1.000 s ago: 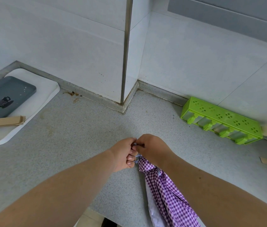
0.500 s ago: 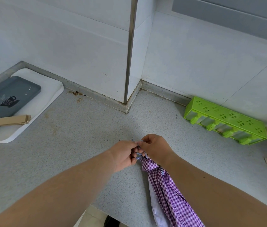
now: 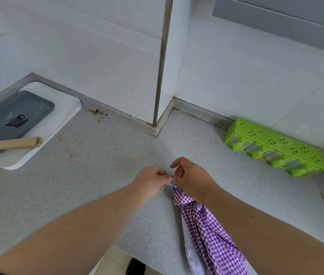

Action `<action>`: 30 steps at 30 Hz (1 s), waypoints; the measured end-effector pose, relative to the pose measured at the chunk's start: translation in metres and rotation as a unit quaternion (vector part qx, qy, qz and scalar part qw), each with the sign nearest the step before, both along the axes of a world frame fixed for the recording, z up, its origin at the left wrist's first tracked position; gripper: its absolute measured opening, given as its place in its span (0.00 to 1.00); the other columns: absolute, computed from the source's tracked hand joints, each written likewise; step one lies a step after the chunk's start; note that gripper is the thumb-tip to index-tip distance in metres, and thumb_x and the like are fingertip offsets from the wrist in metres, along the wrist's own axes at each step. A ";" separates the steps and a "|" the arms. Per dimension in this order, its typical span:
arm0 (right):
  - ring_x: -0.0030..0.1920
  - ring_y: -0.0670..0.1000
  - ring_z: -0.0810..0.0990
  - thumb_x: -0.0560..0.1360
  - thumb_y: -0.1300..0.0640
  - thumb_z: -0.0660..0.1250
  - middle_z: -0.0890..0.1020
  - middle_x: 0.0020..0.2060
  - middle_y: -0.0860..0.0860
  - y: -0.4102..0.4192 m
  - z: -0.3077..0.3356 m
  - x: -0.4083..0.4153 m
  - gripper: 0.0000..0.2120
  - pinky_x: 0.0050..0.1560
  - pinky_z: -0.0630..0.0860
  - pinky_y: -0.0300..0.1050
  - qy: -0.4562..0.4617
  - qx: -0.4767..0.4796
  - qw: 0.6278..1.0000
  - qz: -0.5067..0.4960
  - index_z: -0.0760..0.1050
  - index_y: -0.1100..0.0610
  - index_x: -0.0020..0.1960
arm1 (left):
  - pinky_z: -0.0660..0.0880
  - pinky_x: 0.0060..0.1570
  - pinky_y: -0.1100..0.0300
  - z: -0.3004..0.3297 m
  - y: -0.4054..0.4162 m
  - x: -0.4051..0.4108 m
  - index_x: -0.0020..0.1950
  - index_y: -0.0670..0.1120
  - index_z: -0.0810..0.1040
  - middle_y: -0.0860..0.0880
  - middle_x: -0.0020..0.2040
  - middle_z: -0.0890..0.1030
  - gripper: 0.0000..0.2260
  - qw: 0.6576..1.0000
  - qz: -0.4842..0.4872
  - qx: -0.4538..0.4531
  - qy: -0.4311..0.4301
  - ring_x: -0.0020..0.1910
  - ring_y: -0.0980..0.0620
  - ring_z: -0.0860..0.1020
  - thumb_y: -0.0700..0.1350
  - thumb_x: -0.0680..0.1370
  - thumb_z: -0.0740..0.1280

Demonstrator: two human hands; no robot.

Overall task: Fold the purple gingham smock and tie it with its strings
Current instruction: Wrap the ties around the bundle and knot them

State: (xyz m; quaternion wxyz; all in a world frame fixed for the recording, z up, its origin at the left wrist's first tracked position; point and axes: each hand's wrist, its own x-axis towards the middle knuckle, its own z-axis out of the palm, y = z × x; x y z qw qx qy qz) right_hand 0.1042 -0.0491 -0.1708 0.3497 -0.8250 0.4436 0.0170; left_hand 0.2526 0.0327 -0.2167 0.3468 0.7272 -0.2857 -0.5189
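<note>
Speckled counter under bundled smock, its strings pinched between left hand and right hand.

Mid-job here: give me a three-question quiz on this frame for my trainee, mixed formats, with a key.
1. True or false: the purple gingham smock lies spread flat and unfolded on the counter.
2. Multiple choice: what does the left hand hold?
A. the cardboard strip on the tray
B. a thin string at the smock's top end
C. the green rack
3. Fill in: the green rack sits against the ____, on the right hand's side.

Key
1. False: it is bunched into a narrow bundle, its lower end running out of view.
2. B: its fingers pinch the string.
3. wall.
</note>
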 end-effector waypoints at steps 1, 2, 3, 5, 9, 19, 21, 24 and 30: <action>0.43 0.42 0.80 0.78 0.58 0.65 0.81 0.45 0.41 0.000 0.001 0.000 0.13 0.43 0.78 0.41 0.008 -0.022 1.000 0.012 0.73 0.42 0.56 | 0.72 0.34 0.59 0.000 0.001 0.001 0.43 0.46 0.84 0.50 0.32 0.78 0.10 0.999 -0.024 -0.006 -0.033 0.31 0.53 0.74 0.51 0.80 0.73; 0.44 0.42 0.79 0.79 0.58 0.65 0.81 0.45 0.41 0.000 0.001 0.000 0.11 0.43 0.77 0.41 0.012 -0.036 0.999 0.016 0.73 0.42 0.54 | 0.70 0.32 0.61 0.001 0.002 0.003 0.43 0.47 0.84 0.51 0.32 0.76 0.10 0.998 -0.037 -0.012 -0.049 0.31 0.54 0.72 0.52 0.80 0.73; 0.44 0.43 0.78 0.79 0.58 0.64 0.80 0.45 0.42 0.000 0.001 0.000 0.09 0.42 0.77 0.42 0.015 -0.049 0.999 0.017 0.73 0.43 0.52 | 0.68 0.30 0.62 0.001 0.003 0.004 0.43 0.48 0.84 0.52 0.32 0.74 0.11 0.997 -0.048 -0.017 -0.051 0.30 0.55 0.70 0.53 0.80 0.73; 0.43 0.46 0.78 0.79 0.61 0.64 0.80 0.43 0.43 -0.002 0.001 0.000 0.09 0.43 0.78 0.44 0.024 -0.068 0.997 0.013 0.74 0.46 0.47 | 0.65 0.29 0.62 0.004 0.004 0.005 0.42 0.49 0.83 0.52 0.32 0.73 0.11 0.995 -0.081 -0.020 -0.050 0.30 0.55 0.69 0.54 0.80 0.73; 0.44 0.47 0.79 0.77 0.64 0.62 0.80 0.44 0.44 -0.006 -0.002 0.002 0.14 0.44 0.78 0.44 0.071 -0.066 0.995 0.017 0.76 0.46 0.45 | 0.66 0.34 0.58 0.005 0.005 0.007 0.45 0.48 0.81 0.52 0.34 0.72 0.11 0.991 -0.117 0.000 -0.063 0.33 0.53 0.69 0.54 0.83 0.68; 0.51 0.42 0.79 0.79 0.42 0.67 0.78 0.50 0.40 -0.003 -0.002 -0.004 0.10 0.49 0.76 0.39 0.034 -0.004 0.999 0.027 0.82 0.42 0.57 | 0.69 0.41 0.55 0.001 0.001 0.008 0.54 0.49 0.83 0.51 0.37 0.73 0.13 0.998 -0.055 0.027 0.021 0.38 0.51 0.71 0.57 0.84 0.66; 0.48 0.42 0.78 0.80 0.40 0.67 0.78 0.48 0.40 -0.005 -0.004 -0.002 0.11 0.43 0.72 0.37 0.029 -0.003 0.999 0.023 0.83 0.45 0.56 | 0.70 0.45 0.52 0.002 0.001 0.007 0.55 0.50 0.84 0.49 0.39 0.73 0.12 0.998 -0.041 0.023 0.045 0.42 0.49 0.71 0.57 0.83 0.67; 0.47 0.44 0.78 0.83 0.45 0.65 0.78 0.46 0.41 -0.008 -0.007 0.000 0.08 0.44 0.72 0.37 0.037 -0.031 0.998 0.029 0.81 0.46 0.52 | 0.73 0.49 0.53 0.004 0.001 0.007 0.57 0.50 0.84 0.52 0.37 0.73 0.12 0.998 -0.035 0.015 0.055 0.41 0.52 0.73 0.56 0.84 0.67; 0.46 0.42 0.77 0.82 0.44 0.66 0.76 0.47 0.41 -0.007 -0.011 -0.007 0.08 0.47 0.75 0.39 0.029 -0.061 0.996 0.052 0.79 0.46 0.48 | 0.66 0.33 0.57 -0.005 0.000 0.020 0.43 0.49 0.73 0.50 0.35 0.71 0.14 0.992 -0.058 0.022 -0.110 0.33 0.52 0.68 0.53 0.86 0.63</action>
